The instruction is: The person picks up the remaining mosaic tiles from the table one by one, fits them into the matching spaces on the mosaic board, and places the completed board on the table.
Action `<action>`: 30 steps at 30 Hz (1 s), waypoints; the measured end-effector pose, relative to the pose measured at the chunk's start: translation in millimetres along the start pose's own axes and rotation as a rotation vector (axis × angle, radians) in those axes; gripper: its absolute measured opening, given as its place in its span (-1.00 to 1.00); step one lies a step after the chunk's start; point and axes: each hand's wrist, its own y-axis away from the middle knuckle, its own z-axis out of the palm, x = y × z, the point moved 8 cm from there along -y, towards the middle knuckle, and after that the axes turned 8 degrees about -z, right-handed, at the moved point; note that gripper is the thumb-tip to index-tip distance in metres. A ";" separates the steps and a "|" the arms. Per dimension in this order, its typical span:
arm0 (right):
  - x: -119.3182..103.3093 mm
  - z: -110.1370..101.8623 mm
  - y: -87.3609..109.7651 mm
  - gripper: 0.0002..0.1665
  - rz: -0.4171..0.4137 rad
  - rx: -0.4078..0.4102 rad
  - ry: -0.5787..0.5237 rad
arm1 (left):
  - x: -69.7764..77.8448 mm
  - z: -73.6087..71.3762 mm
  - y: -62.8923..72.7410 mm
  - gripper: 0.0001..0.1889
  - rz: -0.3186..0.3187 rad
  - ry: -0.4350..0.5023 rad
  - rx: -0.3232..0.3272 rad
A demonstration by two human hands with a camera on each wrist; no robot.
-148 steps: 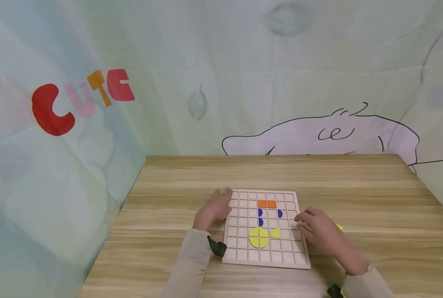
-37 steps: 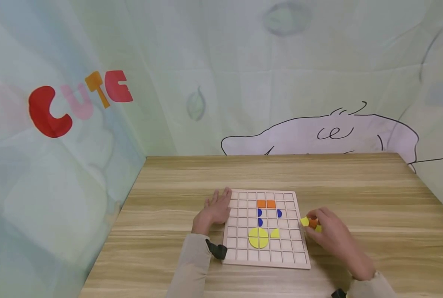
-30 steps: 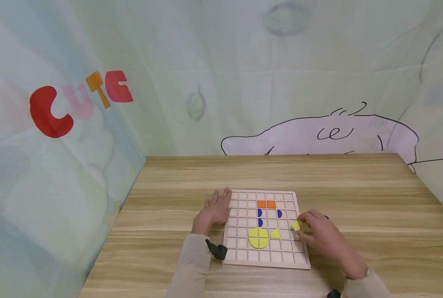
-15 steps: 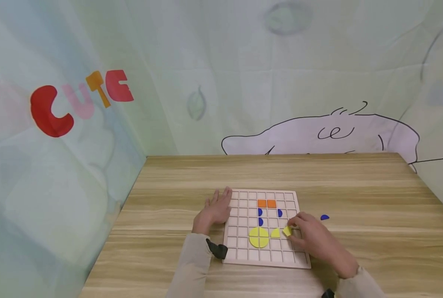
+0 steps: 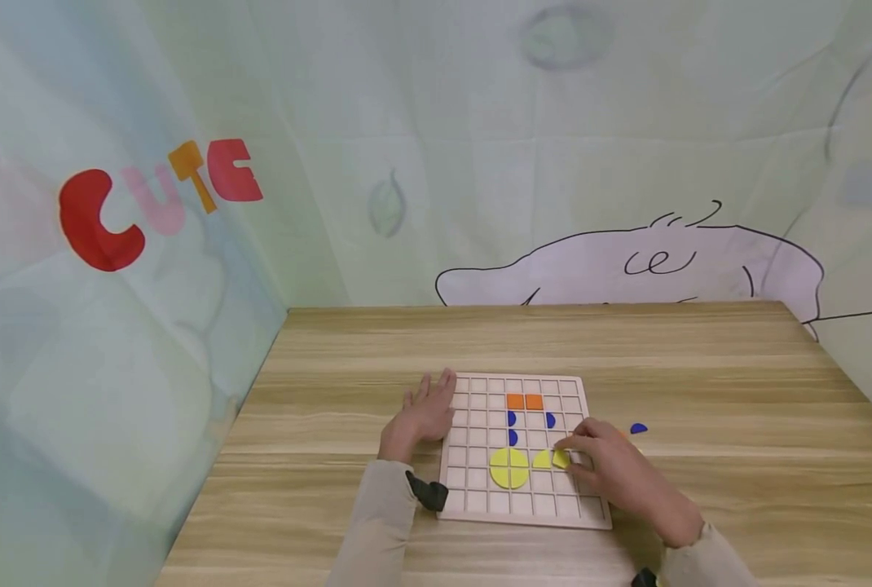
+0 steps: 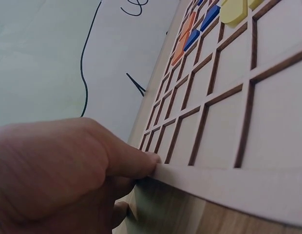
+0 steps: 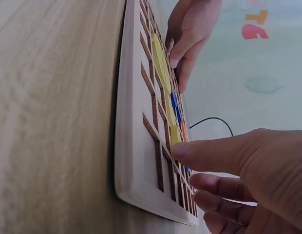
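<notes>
A pale wooden grid board (image 5: 480, 501) lies flat on the table. My left hand (image 5: 423, 414) rests at its left edge, fingers extended; in the left wrist view a fingertip (image 6: 152, 163) touches the rim. My right hand (image 5: 619, 469) reaches over the board's right side and pinches a yellow quarter-circle tile (image 5: 561, 459) between thumb and finger. That tile sits at a cell right beside another yellow quarter tile (image 5: 542, 460). To their left, several yellow quarters form a full circle (image 5: 509, 468). Farther up are blue half-circle tiles (image 5: 512, 418) and orange square tiles (image 5: 534, 402).
A loose blue half-circle tile (image 5: 638, 428) lies on the wooden table (image 5: 737, 391) right of the board. Bits of orange and yellow show behind my right hand. A printed cloth backdrop (image 5: 377, 122) hangs behind and to the left.
My right hand has moved left from beside the board, carrying the yellow quarter tile onto the cell beside the other quarter. The loose blue tile came into sight. The left hand stays at the edge.
</notes>
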 end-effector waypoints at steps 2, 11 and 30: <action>-0.4 -0.3 -0.4 -0.70 -0.007 0.002 0.010 | -0.2 0.3 -0.1 -0.39 0.000 -0.002 -0.001; -1.2 -1.9 -2.3 -0.71 -0.037 -0.006 0.002 | 0.8 -0.4 1.1 -0.40 -0.002 -0.003 0.001; 4.4 -0.7 -2.6 -0.89 0.084 -0.046 -0.068 | 0.0 -0.6 0.6 -0.39 -0.002 0.000 0.003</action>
